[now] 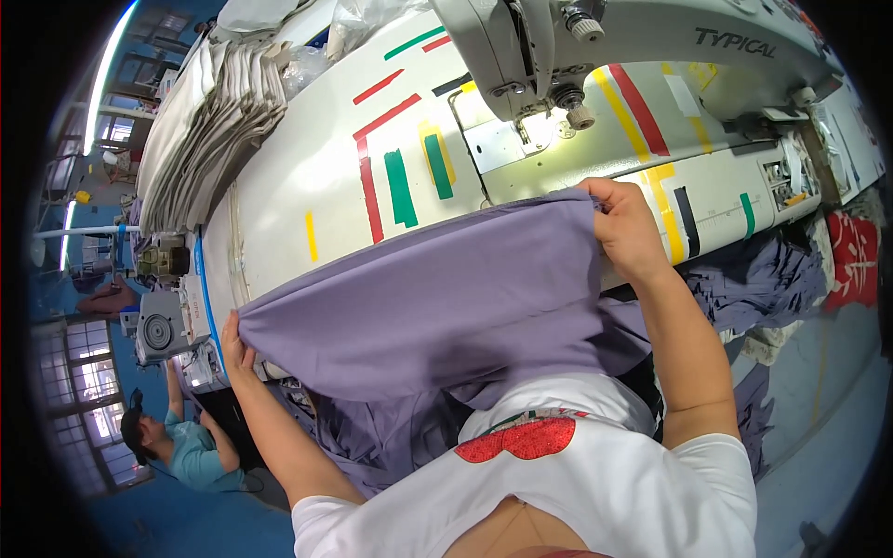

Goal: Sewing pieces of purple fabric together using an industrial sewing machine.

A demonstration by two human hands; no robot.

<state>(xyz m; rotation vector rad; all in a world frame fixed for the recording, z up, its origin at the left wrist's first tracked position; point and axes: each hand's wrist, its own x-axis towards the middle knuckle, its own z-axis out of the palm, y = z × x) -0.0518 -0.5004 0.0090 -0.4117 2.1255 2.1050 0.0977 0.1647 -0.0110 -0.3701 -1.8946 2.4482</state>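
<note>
A mauve fabric piece (437, 298) is stretched between my two hands along the front of the sewing table. My left hand (236, 346) is closed on its left corner, near the table's left edge. At the right end, my right hand (628, 228) pinches the upper corner, thumb and fingers pressed together. The fabric's top edge runs taut between them, and its lower part hangs toward my lap. Beyond it stands a sewing machine (539, 56), its needle area above a metal needle plate (507, 144). The fabric lies short of that plate.
Stacked pale fabric pieces (214, 121) rise at the back left. Coloured tape strips mark the white tabletop (298, 186). More mauve fabric (763, 279) is heaped at the right, beside a red cloth (851, 260). A co-worker in a teal shirt (200, 456) is at the far left.
</note>
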